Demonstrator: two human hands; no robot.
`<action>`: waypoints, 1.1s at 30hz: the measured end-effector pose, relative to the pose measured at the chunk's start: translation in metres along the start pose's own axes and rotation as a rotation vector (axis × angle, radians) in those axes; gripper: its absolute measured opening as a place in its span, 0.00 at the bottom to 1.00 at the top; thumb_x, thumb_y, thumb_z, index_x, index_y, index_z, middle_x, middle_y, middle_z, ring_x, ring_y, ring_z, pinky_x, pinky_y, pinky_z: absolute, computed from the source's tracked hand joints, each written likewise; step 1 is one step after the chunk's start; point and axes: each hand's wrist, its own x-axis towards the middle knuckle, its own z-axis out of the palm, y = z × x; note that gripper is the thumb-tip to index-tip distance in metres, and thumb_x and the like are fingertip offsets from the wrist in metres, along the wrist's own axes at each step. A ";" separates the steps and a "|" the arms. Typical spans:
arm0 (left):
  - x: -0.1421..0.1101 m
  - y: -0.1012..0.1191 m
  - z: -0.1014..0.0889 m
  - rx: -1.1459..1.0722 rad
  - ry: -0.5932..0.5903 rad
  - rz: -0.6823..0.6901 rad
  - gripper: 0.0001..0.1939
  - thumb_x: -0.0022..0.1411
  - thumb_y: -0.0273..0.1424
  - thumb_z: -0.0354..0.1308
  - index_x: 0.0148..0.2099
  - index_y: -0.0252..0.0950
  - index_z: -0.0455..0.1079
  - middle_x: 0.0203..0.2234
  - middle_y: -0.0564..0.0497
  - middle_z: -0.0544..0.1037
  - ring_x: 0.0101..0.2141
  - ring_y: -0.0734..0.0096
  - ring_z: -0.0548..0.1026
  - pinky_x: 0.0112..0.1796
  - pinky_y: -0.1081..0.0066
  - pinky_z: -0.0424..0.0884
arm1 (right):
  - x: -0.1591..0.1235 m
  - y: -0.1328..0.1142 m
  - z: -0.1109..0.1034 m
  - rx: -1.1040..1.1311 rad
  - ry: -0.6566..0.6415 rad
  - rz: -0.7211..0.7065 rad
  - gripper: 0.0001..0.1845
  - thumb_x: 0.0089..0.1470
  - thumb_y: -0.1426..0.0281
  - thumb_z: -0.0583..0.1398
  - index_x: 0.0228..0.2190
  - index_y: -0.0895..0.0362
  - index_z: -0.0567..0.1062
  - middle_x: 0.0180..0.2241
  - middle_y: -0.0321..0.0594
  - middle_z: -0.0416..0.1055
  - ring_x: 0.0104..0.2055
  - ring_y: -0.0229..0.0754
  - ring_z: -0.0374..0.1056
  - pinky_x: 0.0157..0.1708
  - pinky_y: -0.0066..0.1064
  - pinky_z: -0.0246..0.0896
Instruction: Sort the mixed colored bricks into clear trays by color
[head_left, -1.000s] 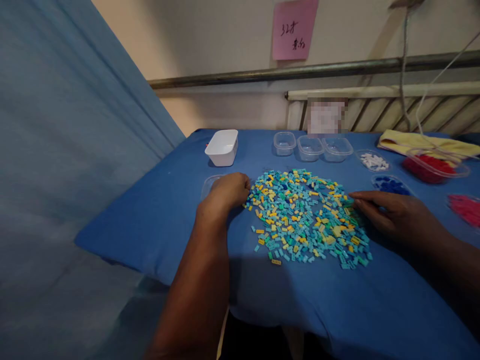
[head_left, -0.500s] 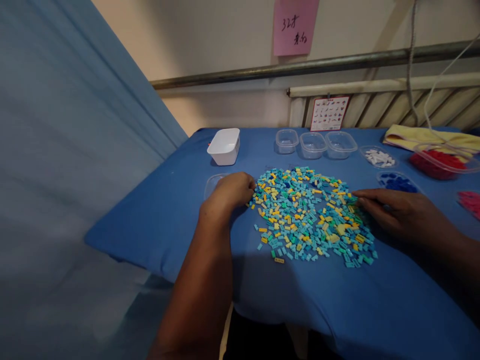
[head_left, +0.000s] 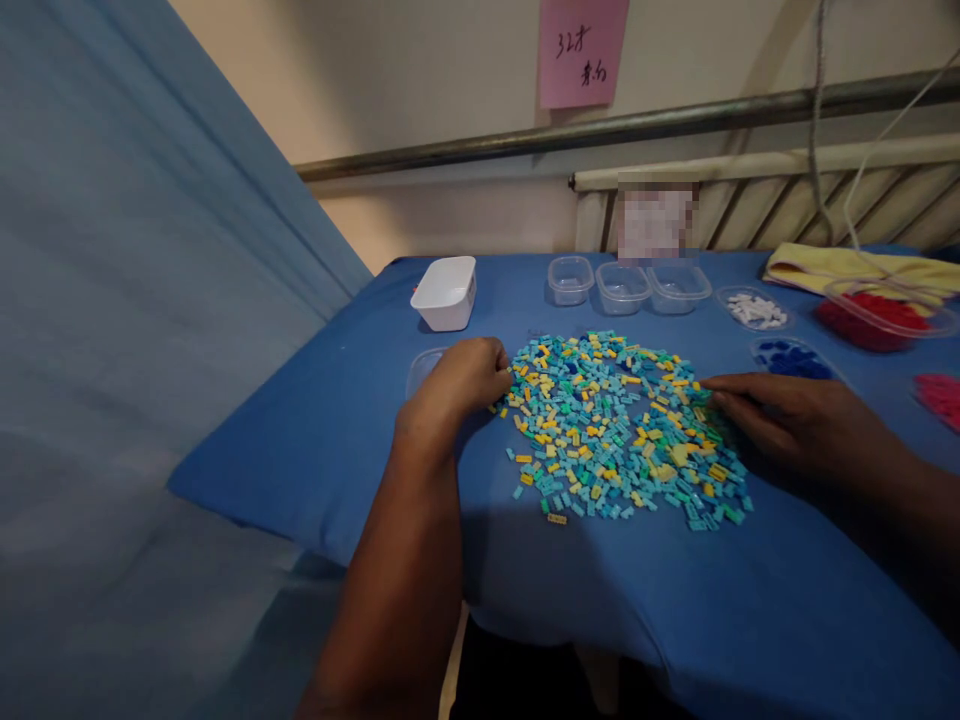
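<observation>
Small toy building bricks point(head_left: 600, 430) in turquoise, yellow, orange, green and some dark blue lie in a loose, wide pile on the blue-covered table. At the pile's left edge rests my left hand point(head_left: 469, 378), its fingers curled closed and turned away from me; whatever they hold is hidden. My right hand point(head_left: 780, 415) reaches in from the right, thumb and forefinger close together at the upper right edge of the bricks. A tiny brick may sit between those fingertips, but I cannot make it out. Partly behind my left hand is a clear plastic tub point(head_left: 421, 370).
A white tub point(head_left: 446, 295) stands at the back left. Several clear tubs point(head_left: 622, 290) line the back. To the right are containers of white pieces point(head_left: 756, 311), dark blue pieces point(head_left: 793, 360), and red pieces point(head_left: 870, 318), plus a yellow cloth point(head_left: 847, 268). A blue curtain point(head_left: 150, 300) hangs left.
The view has shifted very slightly. Both hands stay at the same edges of the pile, and the bricks look unchanged.
</observation>
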 end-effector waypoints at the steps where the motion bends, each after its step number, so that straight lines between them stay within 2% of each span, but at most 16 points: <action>1: 0.000 0.000 0.000 -0.018 -0.003 0.023 0.09 0.58 0.26 0.59 0.40 0.37 0.78 0.33 0.50 0.81 0.31 0.67 0.73 0.30 0.67 0.59 | 0.000 0.000 0.000 -0.001 -0.001 -0.001 0.18 0.72 0.62 0.58 0.51 0.54 0.85 0.45 0.40 0.88 0.40 0.48 0.85 0.40 0.37 0.80; 6: -0.001 0.004 0.001 0.006 -0.089 0.103 0.09 0.60 0.25 0.58 0.40 0.38 0.78 0.33 0.53 0.81 0.30 0.69 0.73 0.30 0.67 0.59 | 0.001 0.001 -0.001 -0.009 -0.015 -0.012 0.18 0.72 0.62 0.58 0.52 0.54 0.85 0.45 0.39 0.87 0.41 0.50 0.85 0.40 0.40 0.81; 11: -0.003 0.008 -0.002 0.037 -0.141 0.096 0.10 0.61 0.25 0.58 0.41 0.39 0.79 0.34 0.54 0.82 0.32 0.70 0.74 0.31 0.68 0.59 | 0.002 -0.001 -0.001 0.020 -0.020 0.007 0.18 0.71 0.60 0.58 0.50 0.51 0.85 0.45 0.40 0.87 0.41 0.54 0.85 0.40 0.44 0.82; 17: -0.004 0.014 -0.006 0.068 -0.126 0.021 0.10 0.64 0.25 0.56 0.40 0.36 0.79 0.34 0.50 0.82 0.30 0.69 0.73 0.31 0.66 0.58 | 0.003 -0.004 -0.002 0.065 -0.042 0.040 0.18 0.71 0.59 0.57 0.50 0.47 0.85 0.46 0.41 0.87 0.43 0.57 0.85 0.45 0.48 0.83; 21: -0.003 0.013 -0.005 0.049 -0.143 0.033 0.11 0.62 0.25 0.58 0.43 0.37 0.81 0.36 0.49 0.83 0.31 0.67 0.74 0.32 0.67 0.59 | 0.003 -0.005 -0.002 0.089 -0.039 0.046 0.16 0.70 0.60 0.58 0.49 0.46 0.86 0.46 0.40 0.87 0.43 0.56 0.85 0.46 0.48 0.83; 24: -0.001 0.013 -0.004 0.060 -0.165 0.030 0.12 0.59 0.26 0.60 0.43 0.37 0.81 0.36 0.48 0.84 0.32 0.66 0.75 0.32 0.67 0.60 | 0.004 -0.005 -0.002 0.085 -0.033 0.030 0.16 0.70 0.61 0.59 0.49 0.49 0.86 0.45 0.42 0.87 0.42 0.55 0.85 0.45 0.46 0.83; 30: 0.000 0.017 -0.003 0.081 -0.205 0.034 0.09 0.57 0.27 0.58 0.36 0.37 0.80 0.30 0.48 0.82 0.29 0.65 0.74 0.31 0.66 0.60 | 0.004 -0.006 -0.002 0.076 -0.038 0.033 0.16 0.70 0.63 0.59 0.48 0.48 0.86 0.46 0.43 0.87 0.44 0.57 0.85 0.46 0.46 0.82; 33: -0.001 0.016 -0.003 0.073 -0.166 0.021 0.08 0.56 0.27 0.58 0.34 0.37 0.80 0.28 0.48 0.80 0.28 0.65 0.73 0.32 0.65 0.60 | 0.004 -0.006 -0.003 0.073 -0.020 0.037 0.16 0.69 0.62 0.59 0.49 0.49 0.86 0.46 0.42 0.87 0.42 0.56 0.85 0.44 0.46 0.81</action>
